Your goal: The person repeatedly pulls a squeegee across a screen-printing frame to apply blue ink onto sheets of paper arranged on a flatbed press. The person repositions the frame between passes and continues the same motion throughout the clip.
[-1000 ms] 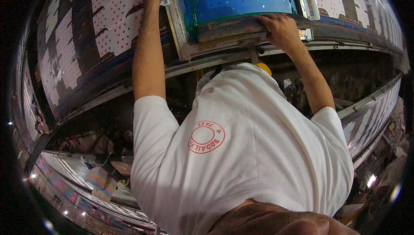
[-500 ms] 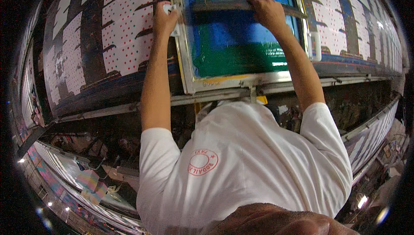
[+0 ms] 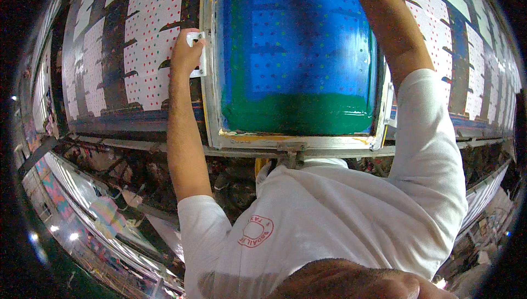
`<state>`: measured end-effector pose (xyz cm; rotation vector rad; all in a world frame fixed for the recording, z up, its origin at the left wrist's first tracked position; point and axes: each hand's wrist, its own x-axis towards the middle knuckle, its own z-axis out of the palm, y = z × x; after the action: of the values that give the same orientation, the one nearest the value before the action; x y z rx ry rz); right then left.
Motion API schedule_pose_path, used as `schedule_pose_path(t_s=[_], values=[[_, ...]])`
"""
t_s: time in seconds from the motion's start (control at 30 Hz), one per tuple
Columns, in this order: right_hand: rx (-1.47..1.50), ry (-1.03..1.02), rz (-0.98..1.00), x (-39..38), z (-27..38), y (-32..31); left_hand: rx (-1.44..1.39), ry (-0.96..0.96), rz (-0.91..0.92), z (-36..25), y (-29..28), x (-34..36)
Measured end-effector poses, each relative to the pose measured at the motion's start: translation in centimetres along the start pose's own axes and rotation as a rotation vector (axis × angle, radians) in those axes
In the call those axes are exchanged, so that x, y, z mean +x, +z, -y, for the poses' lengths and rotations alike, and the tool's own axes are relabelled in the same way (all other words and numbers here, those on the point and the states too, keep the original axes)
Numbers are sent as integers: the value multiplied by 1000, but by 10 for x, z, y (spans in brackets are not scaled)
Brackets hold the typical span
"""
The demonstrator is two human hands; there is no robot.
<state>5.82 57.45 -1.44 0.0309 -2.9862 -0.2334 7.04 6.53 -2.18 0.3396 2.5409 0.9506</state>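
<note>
A printing screen (image 3: 211,118) in a metal frame lies before me, with blue mesh (image 3: 296,52) through which rows of dots show. A broad band of green ink (image 3: 299,115) covers the near end of the mesh and runs up its left side. My left hand (image 3: 184,54) is closed around a white handle (image 3: 200,72) on the frame's left side. The right forearm (image 3: 390,19) stretches over the frame's far right part. Its hand lies past the top edge of the picture, so its fingers and anything in them are hidden.
White pieces with red and green dots (image 3: 153,41) lie on the dark table left of the frame. More dotted white pieces (image 3: 425,8) lie to the right. A metal rail (image 3: 132,144) runs along the table's near edge, close to my body.
My right hand has moved away from me and out of the picture, along with the dark squeegee bar it held. The frame sits lower in view, and my left hand still grips its handle.
</note>
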Motion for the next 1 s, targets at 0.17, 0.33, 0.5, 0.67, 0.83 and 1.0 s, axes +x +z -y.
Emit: schedule_pose_path(t_s=[0.17, 0.33, 0.5, 0.67, 0.83, 1.0], values=[[129, 81, -50, 17, -26, -5, 12, -104, -22, -14, 0, -6], [111, 138, -1, 48, -32, 10, 47, -138, -24, -17, 1, -4], [133, 53, 18, 38, -25, 23, 43, -102, -17, -10, -1, -1], [196, 64, -20, -35, 16, 4, -22, 1, 18, -2, 0, 5], [90, -44, 154, -135, 104, -46, 91, 58, -32, 12, 2, 11], [206, 121, 264, -254, 213, -121, 69, 47, -7, 15, 5, 20]])
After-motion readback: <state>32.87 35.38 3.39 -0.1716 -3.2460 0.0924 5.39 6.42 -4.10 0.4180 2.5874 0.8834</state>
